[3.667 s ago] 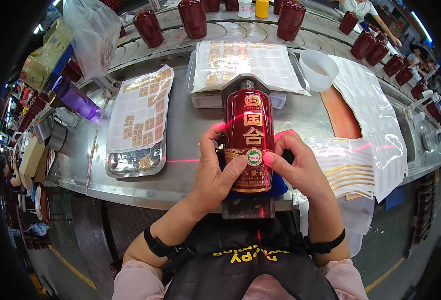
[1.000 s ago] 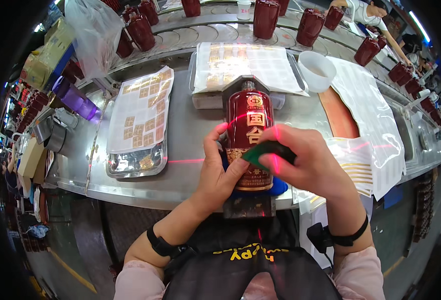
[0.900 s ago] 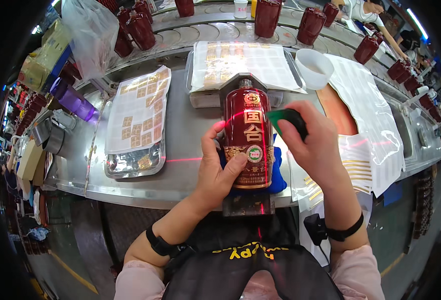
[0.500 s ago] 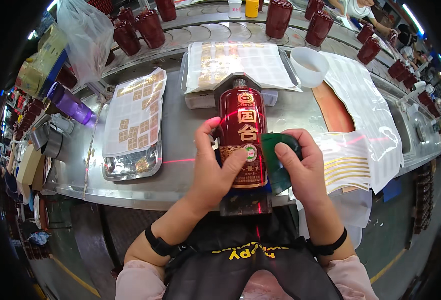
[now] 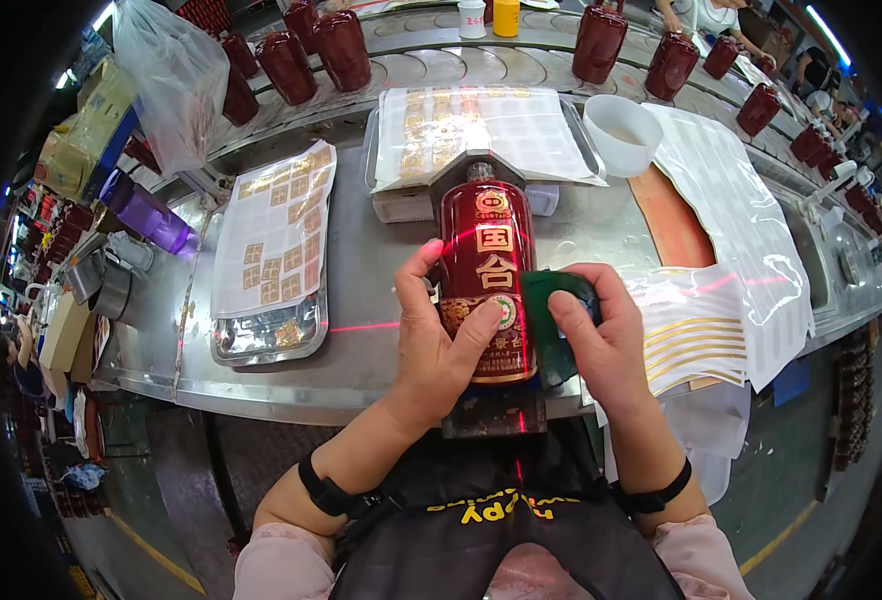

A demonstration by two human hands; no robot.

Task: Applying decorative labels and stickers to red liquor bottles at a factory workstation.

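A dark red glossy bottle [image 5: 488,240] with gold lettering lies in a dark holder [image 5: 493,420] in front of me, neck pointing away. My left hand [image 5: 435,335] grips its left side. The left thumb presses on the front beside a small round green-and-white sticker [image 5: 503,312]; its other fingers are partly hidden at the bottle's side. In my right hand [image 5: 606,325] is a green translucent scraper [image 5: 546,315], pinched between thumb and fingers. The scraper's left edge meets the bottle's right side. Thin red light lines cross the bottle.
Left of the bottle, a sheet of gold stickers [image 5: 273,235] rests on a metal tray [image 5: 271,345]. Another sticker sheet [image 5: 471,130] lies behind the bottle. A white bowl [image 5: 622,135] and gold-striped strips [image 5: 696,330] sit right. Red bottles [image 5: 342,50] stand on the conveyor [image 5: 441,70].
The bottles on the conveyor have shifted to the right. My hands stay at the bottle, and the scraper has turned slightly while remaining against its right side.
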